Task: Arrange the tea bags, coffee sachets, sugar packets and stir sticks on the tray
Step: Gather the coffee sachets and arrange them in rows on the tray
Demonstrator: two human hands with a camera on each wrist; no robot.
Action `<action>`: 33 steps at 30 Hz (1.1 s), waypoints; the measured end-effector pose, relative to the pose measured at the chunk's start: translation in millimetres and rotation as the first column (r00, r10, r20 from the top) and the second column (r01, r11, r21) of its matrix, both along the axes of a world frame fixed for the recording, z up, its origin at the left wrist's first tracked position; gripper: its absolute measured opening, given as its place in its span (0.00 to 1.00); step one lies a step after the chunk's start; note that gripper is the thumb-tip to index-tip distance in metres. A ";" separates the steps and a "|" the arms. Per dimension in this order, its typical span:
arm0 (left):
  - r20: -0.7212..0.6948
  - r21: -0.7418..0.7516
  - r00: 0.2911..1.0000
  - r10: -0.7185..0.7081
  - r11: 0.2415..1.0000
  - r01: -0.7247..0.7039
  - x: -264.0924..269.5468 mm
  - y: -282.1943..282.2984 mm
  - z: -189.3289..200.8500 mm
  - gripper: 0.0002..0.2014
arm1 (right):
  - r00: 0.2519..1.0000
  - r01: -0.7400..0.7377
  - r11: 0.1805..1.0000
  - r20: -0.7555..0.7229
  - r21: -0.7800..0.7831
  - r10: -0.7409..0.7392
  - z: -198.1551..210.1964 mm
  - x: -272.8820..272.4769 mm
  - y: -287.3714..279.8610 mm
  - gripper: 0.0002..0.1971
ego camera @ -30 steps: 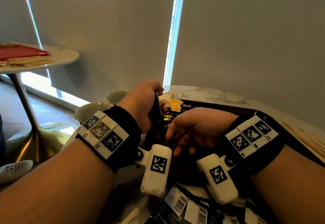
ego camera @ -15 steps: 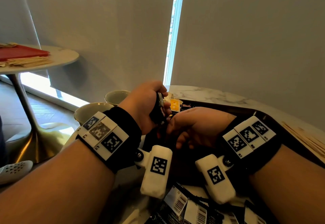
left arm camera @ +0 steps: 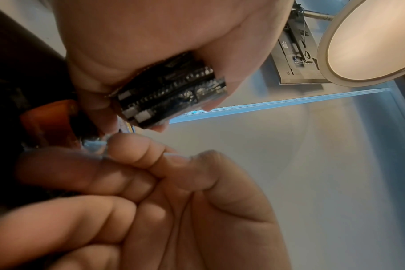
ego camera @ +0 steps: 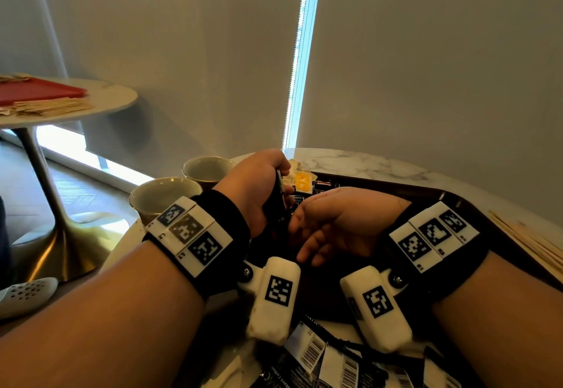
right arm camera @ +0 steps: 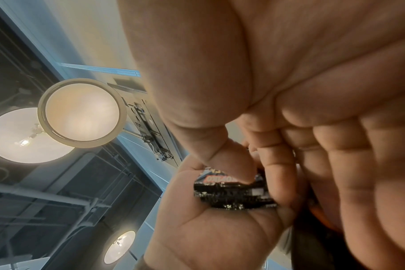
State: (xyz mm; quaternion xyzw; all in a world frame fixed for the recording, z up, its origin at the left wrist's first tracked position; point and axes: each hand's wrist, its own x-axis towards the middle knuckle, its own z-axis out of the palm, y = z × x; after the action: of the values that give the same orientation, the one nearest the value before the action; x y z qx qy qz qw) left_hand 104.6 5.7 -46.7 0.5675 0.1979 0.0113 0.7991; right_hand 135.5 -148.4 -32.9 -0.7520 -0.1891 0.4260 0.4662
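Observation:
A stack of black coffee sachets (ego camera: 278, 197) stands on end in my left hand (ego camera: 259, 183), which grips it in a fist above the left end of the dark brown tray (ego camera: 396, 185). In the left wrist view the stack (left arm camera: 173, 95) shows its serrated edges. My right hand (ego camera: 316, 223) is pressed up against it with curled fingers. In the right wrist view its thumb and forefinger pinch the end of the stack (right arm camera: 234, 195). A yellow packet (ego camera: 303, 181) and other sachets lie on the tray behind the hands.
Two cream cups (ego camera: 164, 195) (ego camera: 207, 168) stand at the left of the marble table (ego camera: 350, 162). Wooden stir sticks (ego camera: 530, 238) lie right of the tray. More black sachets with barcodes (ego camera: 320, 354) lie near me. A second table (ego camera: 100, 101) stands far left.
My right hand has moved left and up against the left hand, and its hanging fingers have curled onto the sachet stack. The left hand has stayed almost in place.

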 end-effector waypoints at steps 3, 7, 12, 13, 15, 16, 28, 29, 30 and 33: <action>0.016 -0.013 1.000 0.005 1.000 -0.005 -0.4 0.7 1.2 0.10 | 1.000 -0.010 1.000 0.000 -0.008 0.010 -2.5 1.3 0.8 0.08; 0.020 -0.022 1.000 -0.003 1.000 0.003 -1.0 0.5 1.6 0.08 | 1.000 0.009 1.000 0.016 0.013 -0.009 -1.9 2.0 -1.5 0.10; 0.014 -0.018 1.000 -0.021 1.000 0.022 0.2 0.7 0.8 0.10 | 0.999 0.032 0.998 0.009 0.048 -0.033 2.8 3.6 -4.7 0.10; 0.012 -0.015 1.000 -0.021 1.000 0.021 0.1 0.9 0.7 0.10 | 0.999 0.036 0.998 -0.007 0.056 -0.036 2.8 4.2 -4.9 0.10; 0.008 -0.009 1.000 -0.017 1.000 0.017 -0.2 0.9 0.9 0.10 | 0.998 0.044 0.997 -0.036 0.061 -0.041 1.9 4.0 -4.3 0.10; 0.008 -0.009 1.000 -0.016 1.000 0.016 -0.4 0.9 1.0 0.10 | 0.998 0.047 0.997 -0.042 0.059 -0.044 1.2 3.6 -3.7 0.10; -0.062 -0.009 0.993 -0.098 0.995 0.097 -0.2 4.1 1.2 0.11 | 0.994 0.104 0.993 0.010 0.060 -0.105 4.3 4.3 -4.3 0.10; -0.059 -0.006 0.994 -0.097 0.995 0.097 0.1 4.1 0.3 0.11 | 0.994 0.106 0.993 0.016 0.059 -0.107 5.1 4.3 -4.5 0.09; -0.055 -0.011 0.994 -0.099 0.995 0.098 0.1 4.0 -0.6 0.11 | 0.994 0.108 0.993 0.022 0.051 -0.109 5.7 4.5 -4.7 0.09; -0.045 -0.041 0.992 -0.114 0.993 0.112 0.9 3.1 -3.0 0.14 | 0.994 0.103 0.994 0.042 -0.033 -0.102 7.5 5.2 -6.6 0.11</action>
State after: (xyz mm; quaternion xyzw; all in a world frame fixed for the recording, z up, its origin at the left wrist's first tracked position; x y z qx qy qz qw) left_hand 105.5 8.7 -49.7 0.5624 0.1844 -0.0514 0.8044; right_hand 140.7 -155.0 -25.4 -0.7770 -0.1520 0.3895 0.4705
